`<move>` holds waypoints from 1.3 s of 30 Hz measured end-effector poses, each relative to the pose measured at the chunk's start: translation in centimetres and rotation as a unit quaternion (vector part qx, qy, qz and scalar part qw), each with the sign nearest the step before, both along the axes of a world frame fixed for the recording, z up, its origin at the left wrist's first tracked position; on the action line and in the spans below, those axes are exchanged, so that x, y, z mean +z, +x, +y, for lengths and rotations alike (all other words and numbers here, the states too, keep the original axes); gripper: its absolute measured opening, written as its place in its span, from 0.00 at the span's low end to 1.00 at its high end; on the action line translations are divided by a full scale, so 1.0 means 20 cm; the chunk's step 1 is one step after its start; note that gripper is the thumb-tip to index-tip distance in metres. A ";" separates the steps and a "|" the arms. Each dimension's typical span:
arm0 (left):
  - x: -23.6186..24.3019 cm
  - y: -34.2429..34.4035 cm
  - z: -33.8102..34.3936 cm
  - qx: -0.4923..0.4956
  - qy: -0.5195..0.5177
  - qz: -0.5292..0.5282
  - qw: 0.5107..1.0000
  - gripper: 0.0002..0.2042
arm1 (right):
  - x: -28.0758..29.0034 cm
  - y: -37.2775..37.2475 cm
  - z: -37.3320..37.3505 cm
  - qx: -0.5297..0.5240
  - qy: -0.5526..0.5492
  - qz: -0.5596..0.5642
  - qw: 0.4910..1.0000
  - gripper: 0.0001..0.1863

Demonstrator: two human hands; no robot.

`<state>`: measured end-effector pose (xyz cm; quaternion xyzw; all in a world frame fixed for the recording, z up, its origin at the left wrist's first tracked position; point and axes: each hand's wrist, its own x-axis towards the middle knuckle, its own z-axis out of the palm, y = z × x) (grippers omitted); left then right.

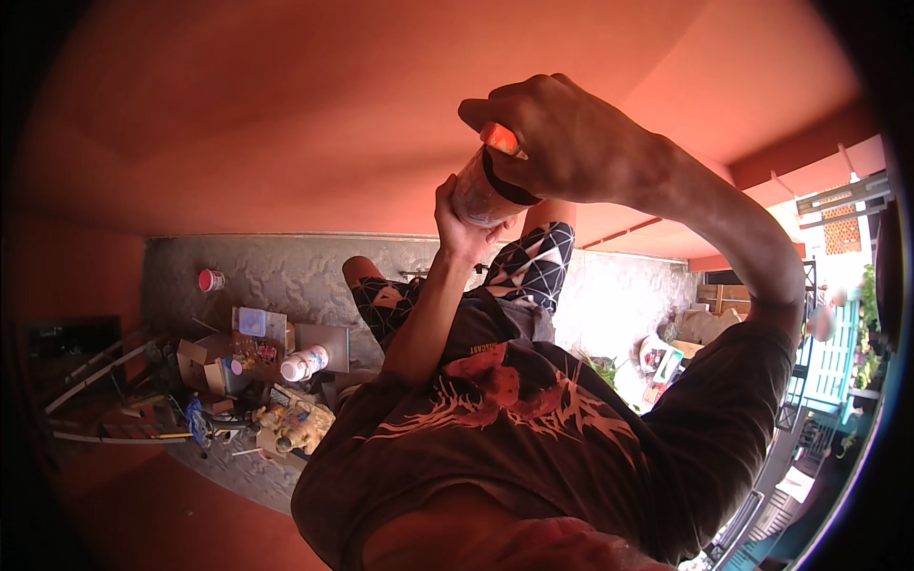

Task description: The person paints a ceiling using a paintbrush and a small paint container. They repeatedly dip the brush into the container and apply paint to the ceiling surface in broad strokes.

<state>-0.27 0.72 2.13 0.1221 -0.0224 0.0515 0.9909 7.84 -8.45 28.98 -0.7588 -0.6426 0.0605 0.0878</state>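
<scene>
Your left hand (468,231) curls around the lower part of a pale, smeared cylindrical container (479,197) with a dark upper end, its palm beneath and its fingers showing at the far side. The container sits between your two hands, tilted, above your black-and-white patterned shorts (535,271) and in front of the orange-red painted wall (286,143). Your right hand (557,138) is just above the container's dark end, closed around a short, bright orange piece (502,139) that sticks out beside the thumb; you cannot tell how far that piece reaches into the container. Well apart, to your left, a small pinkish-red tub (210,281) and a white plastic jar (305,363) stand near an open brown cardboard box (202,367).
</scene>
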 end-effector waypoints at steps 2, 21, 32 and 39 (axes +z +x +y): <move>0.00 0.00 0.00 0.001 0.001 0.004 1.000 0.33 | 0.00 0.00 0.01 0.005 -0.002 0.013 1.000 0.18; 0.00 -0.02 0.05 -0.005 -0.007 -0.001 1.000 0.35 | 0.11 0.15 0.10 0.139 -0.095 0.191 0.967 0.04; -0.03 -0.03 0.06 0.005 0.017 0.035 0.999 0.33 | 0.14 0.12 0.18 0.137 -0.215 0.080 0.964 0.05; -0.03 -0.08 0.01 0.010 0.010 0.044 0.999 0.32 | 0.20 0.05 0.17 0.112 -0.249 0.061 0.960 0.05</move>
